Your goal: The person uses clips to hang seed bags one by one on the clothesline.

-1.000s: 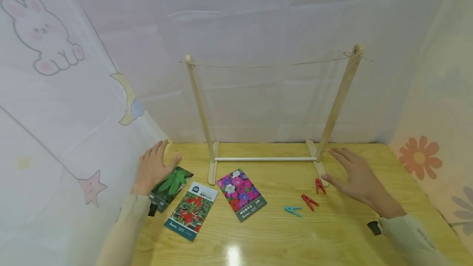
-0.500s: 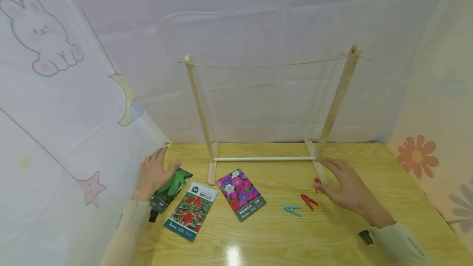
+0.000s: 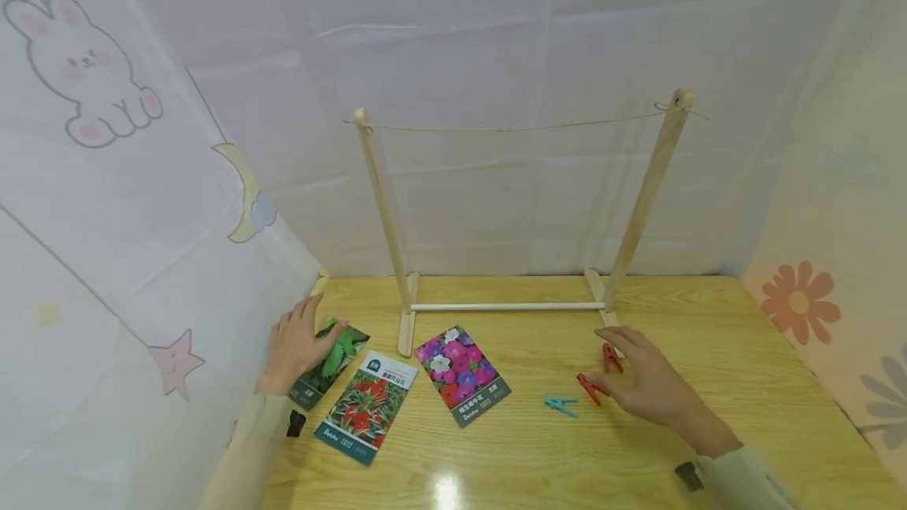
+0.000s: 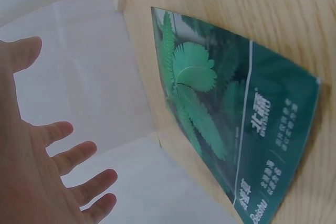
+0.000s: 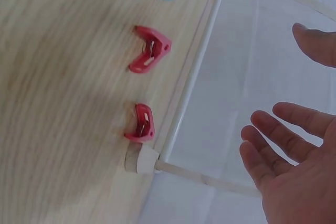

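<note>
My left hand [image 3: 294, 346] hovers over a green-leaf seed packet [image 3: 331, 360], its fingers spread and holding nothing; the left wrist view shows a gap between hand and packet. A packet with red flowers [image 3: 368, 406] lies beside it, and one with pink and purple flowers [image 3: 463, 375] lies further right. My right hand [image 3: 648, 380], fingers loosely extended and holding nothing, is above the red clothespins. One red clothespin [image 5: 149, 50] lies nearer the thumb in the head view, the other red clothespin [image 5: 140, 123] by the stand's foot. A blue clothespin [image 3: 562, 405] lies to their left.
A wooden stand [image 3: 648, 199] rises at the back of the table [image 3: 524, 463], with a thin string [image 3: 503, 129] tied between its two posts. A white rod [image 3: 506, 306] joins the feet. Printed cloth [image 3: 127, 203] walls the left, back and right.
My right hand has moved left and nearer, from beside the stand's right foot to above the red clothespins. My left hand has stayed almost in place, dropping slightly.
</note>
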Available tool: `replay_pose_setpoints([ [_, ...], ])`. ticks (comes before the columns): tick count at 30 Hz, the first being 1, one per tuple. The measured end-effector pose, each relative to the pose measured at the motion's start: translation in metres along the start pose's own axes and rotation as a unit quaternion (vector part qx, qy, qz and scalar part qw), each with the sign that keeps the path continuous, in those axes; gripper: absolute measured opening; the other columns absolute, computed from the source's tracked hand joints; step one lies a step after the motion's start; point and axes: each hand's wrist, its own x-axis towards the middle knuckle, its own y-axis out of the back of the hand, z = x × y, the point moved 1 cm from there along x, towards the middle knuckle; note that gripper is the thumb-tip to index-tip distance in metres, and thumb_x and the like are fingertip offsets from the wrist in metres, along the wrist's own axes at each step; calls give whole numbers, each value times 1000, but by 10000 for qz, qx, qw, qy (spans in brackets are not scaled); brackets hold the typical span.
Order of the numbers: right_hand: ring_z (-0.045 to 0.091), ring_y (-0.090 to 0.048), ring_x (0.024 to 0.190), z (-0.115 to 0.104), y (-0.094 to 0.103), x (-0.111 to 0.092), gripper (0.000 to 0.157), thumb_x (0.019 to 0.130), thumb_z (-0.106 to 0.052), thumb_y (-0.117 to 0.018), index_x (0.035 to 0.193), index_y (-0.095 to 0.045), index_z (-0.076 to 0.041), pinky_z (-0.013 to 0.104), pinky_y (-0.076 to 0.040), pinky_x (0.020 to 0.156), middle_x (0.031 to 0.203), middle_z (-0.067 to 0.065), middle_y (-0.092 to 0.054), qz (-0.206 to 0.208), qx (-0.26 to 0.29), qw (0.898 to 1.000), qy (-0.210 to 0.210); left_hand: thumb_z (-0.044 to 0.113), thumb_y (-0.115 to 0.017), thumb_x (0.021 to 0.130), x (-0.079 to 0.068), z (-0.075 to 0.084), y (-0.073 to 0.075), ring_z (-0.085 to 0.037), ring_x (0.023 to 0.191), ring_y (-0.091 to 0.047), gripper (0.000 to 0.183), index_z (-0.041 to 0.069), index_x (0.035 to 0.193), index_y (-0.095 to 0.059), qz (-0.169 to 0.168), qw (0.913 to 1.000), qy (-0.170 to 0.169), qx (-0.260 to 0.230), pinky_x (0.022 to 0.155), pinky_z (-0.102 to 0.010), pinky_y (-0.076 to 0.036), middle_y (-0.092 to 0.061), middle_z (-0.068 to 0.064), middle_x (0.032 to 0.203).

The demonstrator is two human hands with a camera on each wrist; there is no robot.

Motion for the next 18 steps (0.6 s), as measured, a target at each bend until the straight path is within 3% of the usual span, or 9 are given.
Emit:
replay_pose_setpoints([
  [8, 24, -66, 109, -2, -18, -4, 67, 88, -24, -91, 144, -61, 0, 53, -60, 87, 136, 7, -66, 60, 14, 9992, 398, 63, -59, 102, -8, -4, -5, -63, 136, -47, 89, 4, 165, -35, -230, 9997, 127, -11, 105, -78, -40, -44, -31, 161],
  [18, 31, -70, 115, -9, -42, -15, 63, 86, -17, -92, 140, -64, 0, 46, -63, 90, 132, 9, -69, -212, 124, 9970, 737, 62, -64, 101, -18, -11, -16, -64, 128, -51, 91, -2, 161, -38, -543, 9983, 181, 116, 97, -79, -46, -46, -35, 157],
])
